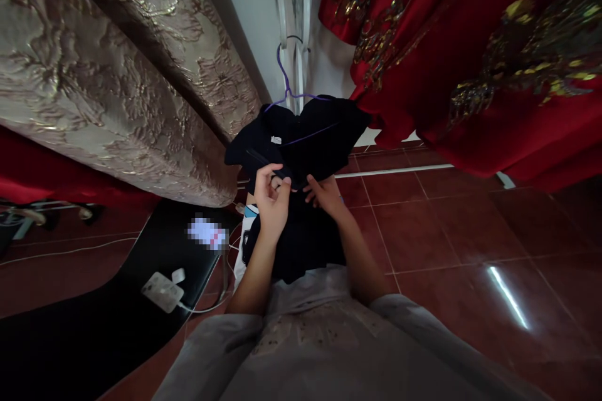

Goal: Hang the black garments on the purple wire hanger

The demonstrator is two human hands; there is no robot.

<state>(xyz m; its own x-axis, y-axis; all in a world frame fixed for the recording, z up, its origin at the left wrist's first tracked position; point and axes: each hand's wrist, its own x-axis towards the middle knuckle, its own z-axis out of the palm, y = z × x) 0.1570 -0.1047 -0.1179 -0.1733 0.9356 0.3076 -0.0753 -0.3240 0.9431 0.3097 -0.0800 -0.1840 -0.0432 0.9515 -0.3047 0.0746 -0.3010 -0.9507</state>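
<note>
A dark navy garment (301,138) hangs on a purple wire hanger (288,91) hooked on a white metal grille (294,0). My left hand (271,199) is raised in front of the garment with fingers curled, pinching its dark fabric near the front. My right hand (325,194) is beside it, fingers closed on the same fabric. More of the dark cloth (301,244) drapes down between my forearms.
A gold brocade curtain (108,75) hangs at left, and red cloth with gold embroidery (470,56) at right. On a black mat (94,313) lies a white power strip (162,291) with a cable. The floor is glossy red tile (451,232).
</note>
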